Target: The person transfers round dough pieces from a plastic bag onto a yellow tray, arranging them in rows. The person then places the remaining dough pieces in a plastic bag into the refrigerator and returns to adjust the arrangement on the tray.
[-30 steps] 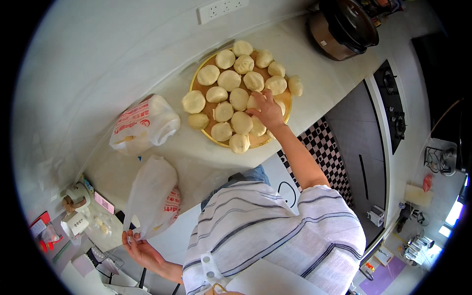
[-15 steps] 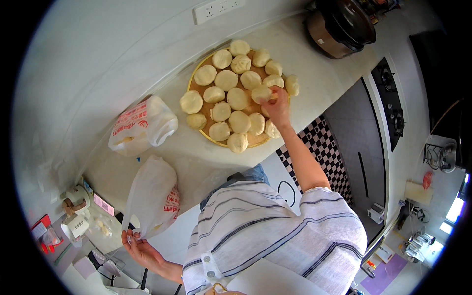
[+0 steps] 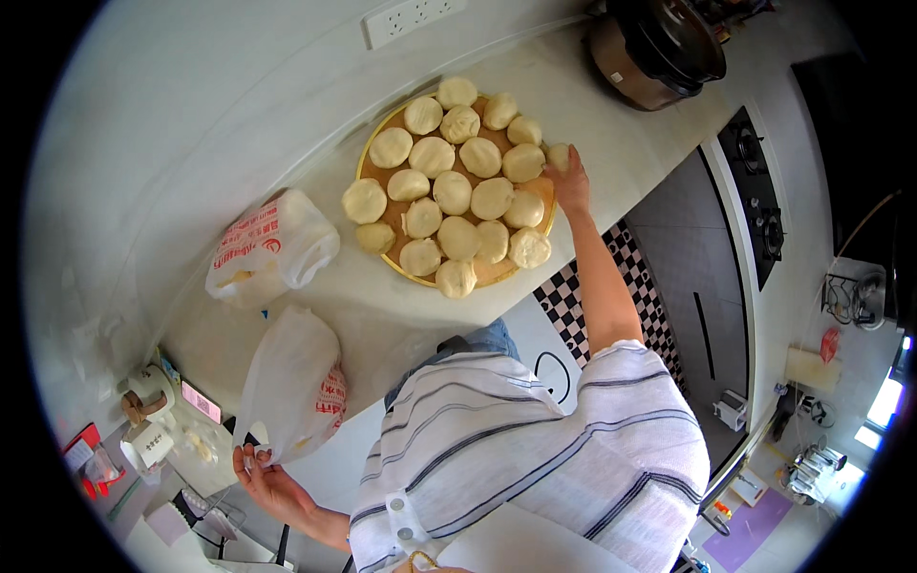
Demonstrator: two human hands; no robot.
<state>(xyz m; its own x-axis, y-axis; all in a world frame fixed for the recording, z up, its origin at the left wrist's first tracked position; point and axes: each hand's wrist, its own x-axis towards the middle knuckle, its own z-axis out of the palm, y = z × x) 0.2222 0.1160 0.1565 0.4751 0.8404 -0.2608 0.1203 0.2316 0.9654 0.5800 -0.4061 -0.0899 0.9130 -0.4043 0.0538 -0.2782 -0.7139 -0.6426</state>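
A round wooden tray (image 3: 377,177) on the white counter carries several pale dough balls (image 3: 451,191). My right hand (image 3: 571,183) reaches to the tray's right rim and its fingers close on one dough ball (image 3: 558,155) at the edge. My left hand (image 3: 265,479) is low at the left, pinching the bottom corner of a white plastic bag with red print (image 3: 291,382) that lies on the counter edge.
A second white and red bag (image 3: 272,246) lies left of the tray. A dark cooker pot (image 3: 659,48) stands at the back right, a gas hob (image 3: 755,201) beyond it. A wall socket strip (image 3: 411,19) is above. Small jars and boxes (image 3: 143,420) crowd the lower left.
My right hand has moved from the tray's middle to its right rim and now holds a dough ball there. My left hand stays on the bag corner.
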